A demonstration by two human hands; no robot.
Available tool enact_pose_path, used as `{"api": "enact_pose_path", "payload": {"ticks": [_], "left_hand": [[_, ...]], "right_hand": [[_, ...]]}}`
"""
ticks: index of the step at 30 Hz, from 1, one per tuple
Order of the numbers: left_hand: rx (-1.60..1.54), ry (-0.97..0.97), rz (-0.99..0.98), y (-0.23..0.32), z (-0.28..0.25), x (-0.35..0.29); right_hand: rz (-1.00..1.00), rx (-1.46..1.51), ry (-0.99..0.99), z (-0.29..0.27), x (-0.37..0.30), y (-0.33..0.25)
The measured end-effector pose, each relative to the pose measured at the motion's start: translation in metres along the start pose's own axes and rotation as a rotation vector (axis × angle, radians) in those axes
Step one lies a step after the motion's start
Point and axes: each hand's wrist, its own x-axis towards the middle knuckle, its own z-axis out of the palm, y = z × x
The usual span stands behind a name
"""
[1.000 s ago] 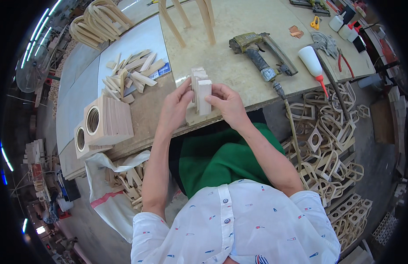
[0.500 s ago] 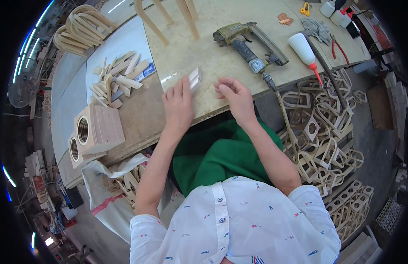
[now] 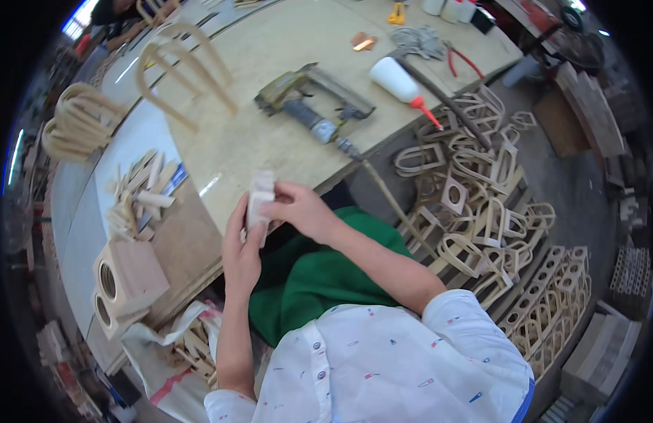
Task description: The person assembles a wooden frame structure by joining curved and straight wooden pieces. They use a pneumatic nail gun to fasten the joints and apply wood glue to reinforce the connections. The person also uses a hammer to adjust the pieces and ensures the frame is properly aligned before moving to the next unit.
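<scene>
Both hands meet above the table's front edge, closed round a small stack of pale wooden pieces [image 3: 261, 196]. My left hand [image 3: 239, 247] grips it from the left and below, with the thumb on the near end. From the right, my right hand [image 3: 302, 209] pinches its side between thumb and fingers. Motion blurs the stack, so I cannot tell how many pieces are in it. Beyond the hands, a nail gun [image 3: 309, 106] lies on the table with its hose [image 3: 390, 194] running off the front edge.
Loose wooden wedges [image 3: 139, 187] and blocks with round holes [image 3: 129, 278] sit at left. Bent wood frames [image 3: 185, 67] stand farther back. A red-tipped glue bottle [image 3: 397, 81], grey glove [image 3: 418, 42] and red pliers [image 3: 461, 62] lie right. Wooden frames [image 3: 474, 211] are piled below. Another person [image 3: 122, 21] is far left.
The wooden pieces have come up off the table, and my right hand has joined the left on them. My view has shifted, so the table's contents appear farther left.
</scene>
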Motion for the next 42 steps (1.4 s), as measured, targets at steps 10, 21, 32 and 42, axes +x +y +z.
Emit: {"api": "enact_pose_path", "payload": {"ticks": [10, 21, 32, 42], "left_hand": [[-0.190, -0.042, -0.227, 0.002, -0.013, -0.017], [-0.069, 0.283, -0.095, -0.008, -0.039, -0.063], [-0.121, 0.417, -0.074, -0.016, -0.036, -0.092], [-0.118, 0.336, -0.068, -0.007, -0.044, -0.043]], "right_hand": [[-0.146, -0.397, -0.114, -0.006, -0.010, -0.009], [-0.348, -1.429, 0.333, -0.382, 0.056, -0.195], [-0.156, -1.411, 0.308, -0.310, 0.139, -0.181], [-0.208, -0.306, 0.286, -0.265, 0.006, -0.263]]}}
